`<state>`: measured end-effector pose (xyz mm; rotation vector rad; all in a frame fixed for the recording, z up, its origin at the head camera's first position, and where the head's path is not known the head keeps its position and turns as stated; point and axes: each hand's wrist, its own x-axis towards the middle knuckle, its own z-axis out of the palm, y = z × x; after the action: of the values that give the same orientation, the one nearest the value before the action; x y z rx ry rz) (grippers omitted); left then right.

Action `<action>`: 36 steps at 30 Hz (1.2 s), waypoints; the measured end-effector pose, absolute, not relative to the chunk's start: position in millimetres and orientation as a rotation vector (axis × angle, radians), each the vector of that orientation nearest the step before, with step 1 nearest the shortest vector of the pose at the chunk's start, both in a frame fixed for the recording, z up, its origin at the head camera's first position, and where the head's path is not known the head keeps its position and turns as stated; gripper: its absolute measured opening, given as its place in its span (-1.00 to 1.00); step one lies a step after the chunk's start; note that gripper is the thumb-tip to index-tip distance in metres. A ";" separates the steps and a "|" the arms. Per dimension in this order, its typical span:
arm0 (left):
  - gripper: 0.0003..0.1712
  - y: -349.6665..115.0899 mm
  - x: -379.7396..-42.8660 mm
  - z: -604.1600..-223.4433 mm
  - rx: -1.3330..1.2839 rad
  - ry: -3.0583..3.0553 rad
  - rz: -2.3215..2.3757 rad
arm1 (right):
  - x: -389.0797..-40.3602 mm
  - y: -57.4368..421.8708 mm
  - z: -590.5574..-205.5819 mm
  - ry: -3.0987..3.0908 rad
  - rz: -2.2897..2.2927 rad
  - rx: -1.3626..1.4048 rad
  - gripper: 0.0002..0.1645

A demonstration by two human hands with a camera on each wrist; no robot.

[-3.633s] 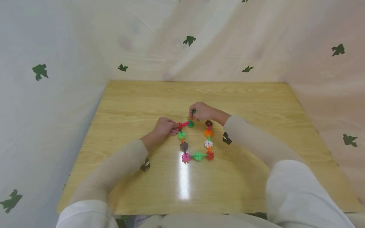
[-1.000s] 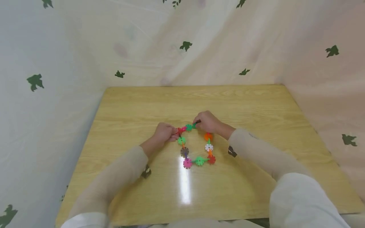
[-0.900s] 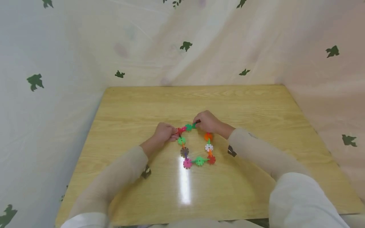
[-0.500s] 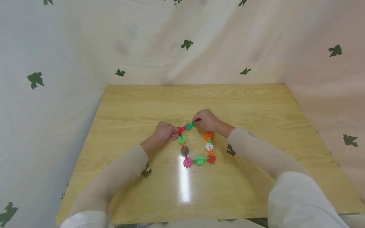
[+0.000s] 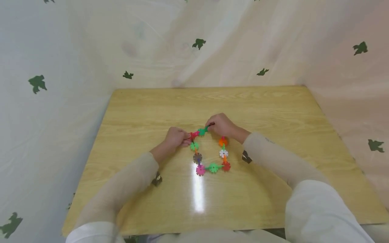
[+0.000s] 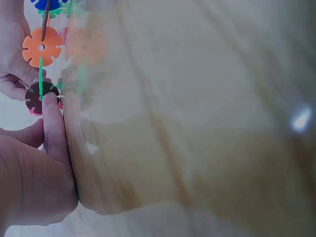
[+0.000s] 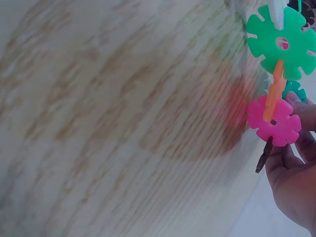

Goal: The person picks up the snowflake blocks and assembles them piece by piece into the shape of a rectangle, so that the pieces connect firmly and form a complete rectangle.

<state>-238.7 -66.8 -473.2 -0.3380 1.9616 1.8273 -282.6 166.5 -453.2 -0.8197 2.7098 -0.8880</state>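
Notched plastic snowflake discs are linked into a chain [image 5: 213, 167], laid out as a rough four-sided shape. My left hand [image 5: 175, 138] pinches the far left corner at a red disc [image 5: 193, 135]. In the left wrist view, its index fingertip presses a dark brown disc [image 6: 35, 98] below an orange disc [image 6: 42, 47]. My right hand [image 5: 223, 125] pinches a green disc [image 7: 295, 92] at the far right, against the chain's green disc [image 5: 202, 132]. Beneath that hand runs the right column, with a pink disc [image 7: 274, 121] and an edge-on brown disc [image 7: 264, 155] at its end.
The wooden table [image 5: 146, 111] has its far edge against a pale cloth backdrop [image 5: 170, 40] with green leaf-like shapes. Light glares on the table [image 5: 198, 192] in front of the chain. Black wrist-worn pieces [image 5: 247, 156] hang under both sleeves.
Since 3.6 seconds ago, my right hand has brought its separate green disc against the chain's end and shifted slightly right. My left hand keeps its corner. In the last second, hands stay nearly still.
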 end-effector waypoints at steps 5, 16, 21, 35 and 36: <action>-0.81 -67.1 -239.3 -472.6 -0.331 1.967 1.819 | -283.0 163.4 -453.6 2.693 -0.914 -0.801 -0.94; -0.86 -62.5 -238.6 -472.0 -0.398 1.994 1.847 | -283.7 157.6 -456.1 2.748 -0.931 -0.781 -0.92; -0.87 -63.0 -238.6 -472.7 -0.447 1.987 1.875 | -285.1 155.0 -459.6 2.744 -0.921 -0.826 -0.91; -0.83 -65.1 -234.8 -469.5 -0.413 1.976 1.864 | -276.7 197.1 -436.8 2.678 -0.890 -0.328 -0.69; -0.84 -65.0 -234.8 -468.9 -0.412 1.977 1.863 | -274.6 199.8 -437.6 2.630 -0.902 -0.265 -0.69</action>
<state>-234.8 -65.0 -468.9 -0.4117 1.9769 1.8633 -274.6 199.8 -437.6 -0.2649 2.6299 -0.9016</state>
